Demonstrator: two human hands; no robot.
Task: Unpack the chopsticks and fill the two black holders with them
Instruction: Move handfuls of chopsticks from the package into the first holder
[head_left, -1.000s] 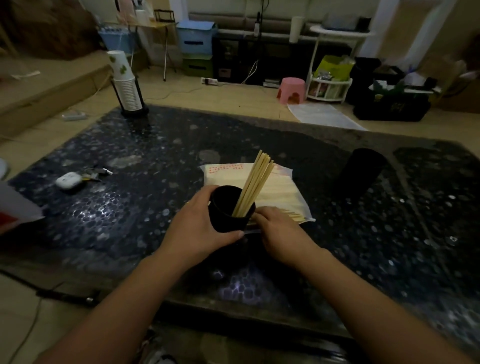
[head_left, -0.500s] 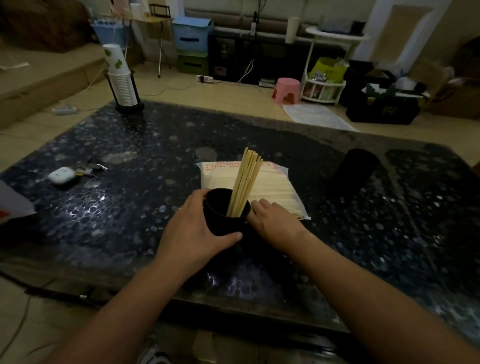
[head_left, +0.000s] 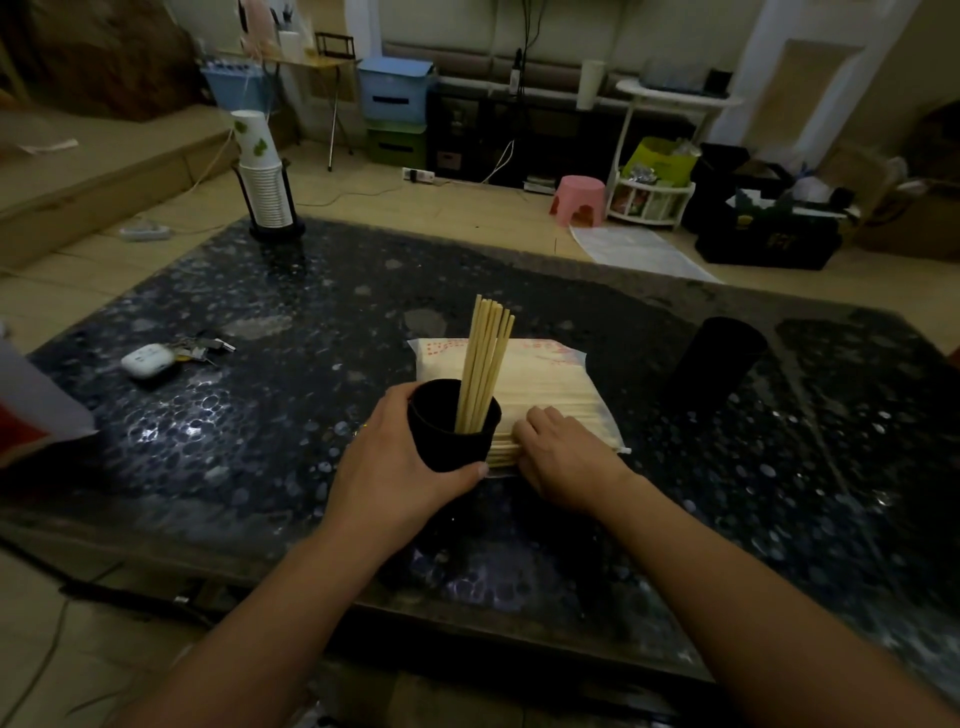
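Left hand (head_left: 397, 462) curls round a black holder (head_left: 451, 434) near the bench's front edge, thumb across the near wall and fingers wrapped behind; the forearm comes in from the lower left. A bundle of chopsticks (head_left: 485, 364) stands in that holder, leaning a little to the right, tips fanned above the rim. Just beside it, the right hand (head_left: 563, 457) lies palm down on the near end of the chopstick pack (head_left: 545, 384), fingers bent over the exposed stick ends; whether they pinch any sticks cannot be told, since the fingertips are hidden behind the holder's edge. The pack lies flat in clear wrap with red print at its far end, its lower left corner covered by the holder. A second holder (head_left: 719, 358) stands well apart on the right, so dark against the top that its rim is hard to make out.

The bench (head_left: 291, 395) is dark and glossy with a pebbled pattern. On its left lie a small white case (head_left: 147, 359) and keys (head_left: 200, 347); a cup stack (head_left: 262, 174) stands at the far left corner. Beyond, a tan floor holds a pink stool (head_left: 579, 200), crates and a white trolley. The light is dim.
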